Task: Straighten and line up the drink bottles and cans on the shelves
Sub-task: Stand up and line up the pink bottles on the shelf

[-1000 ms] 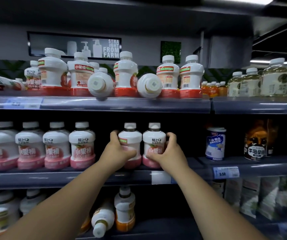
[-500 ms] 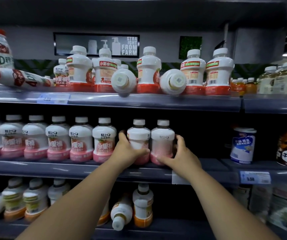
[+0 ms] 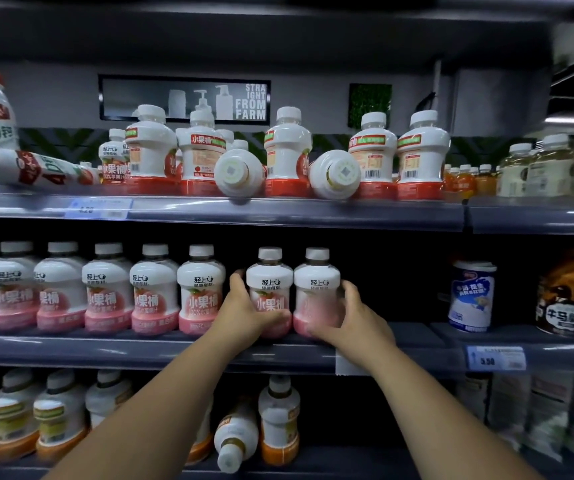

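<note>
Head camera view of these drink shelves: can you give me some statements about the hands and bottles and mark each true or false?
1. The left hand grips the left pink bottle on the middle shelf. True.
2. The right hand hangs idle. False: it grips the right pink bottle beside it.
3. Two white bottles lie on their sides on the top shelf. True.
4. Every bottom-shelf bottle stands upright. False: an orange-labelled bottle lies tipped, cap forward.
5. The blue-and-white can stands left of both hands. False: it stands to their right.
</note>
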